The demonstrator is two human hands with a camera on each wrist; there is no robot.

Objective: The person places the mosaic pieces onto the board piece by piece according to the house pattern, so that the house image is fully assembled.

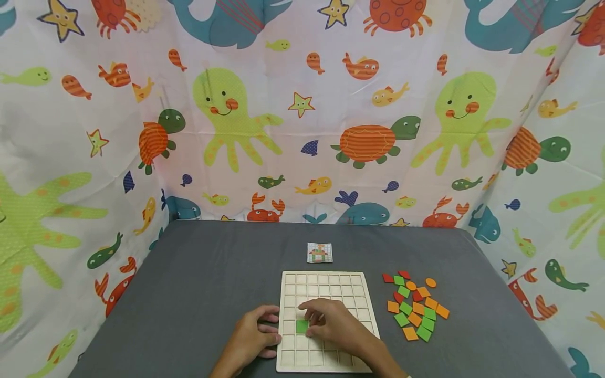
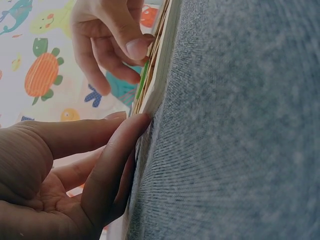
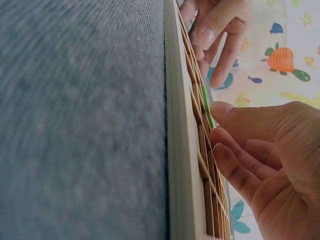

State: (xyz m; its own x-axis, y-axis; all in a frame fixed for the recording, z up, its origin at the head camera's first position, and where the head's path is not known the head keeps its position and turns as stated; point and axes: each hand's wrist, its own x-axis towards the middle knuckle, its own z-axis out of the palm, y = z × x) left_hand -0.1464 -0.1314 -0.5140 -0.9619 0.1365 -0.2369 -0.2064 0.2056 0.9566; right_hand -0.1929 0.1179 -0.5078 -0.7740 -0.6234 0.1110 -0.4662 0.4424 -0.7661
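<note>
A pale wooden grid board (image 1: pixel 331 278) lies on the table, with one green square tile (image 1: pixel 301 326) in a cell toward its left side. My right hand (image 1: pixel 333 325) is over the board, its thumb tip right at the tile's edge and its other fingers loosely bent with nothing between them. In the right wrist view the green tile (image 3: pixel 207 106) shows edge-on beside that thumb. My left hand (image 1: pixel 250 336) rests at the board's left edge, fingertips touching the rim. The left wrist view shows its fairly straight fingers (image 2: pixel 110 160) meeting the board edge (image 2: pixel 160 82).
Loose orange, green and red tiles (image 1: pixel 416 319), squares, rounds and other shapes, lie scattered right of the board. A small printed pattern card (image 1: pixel 320 252) lies behind it. Dark grey cloth covers the table (image 1: pixel 212 262); a sea-animal curtain (image 1: pixel 302 142) hangs behind and at the sides.
</note>
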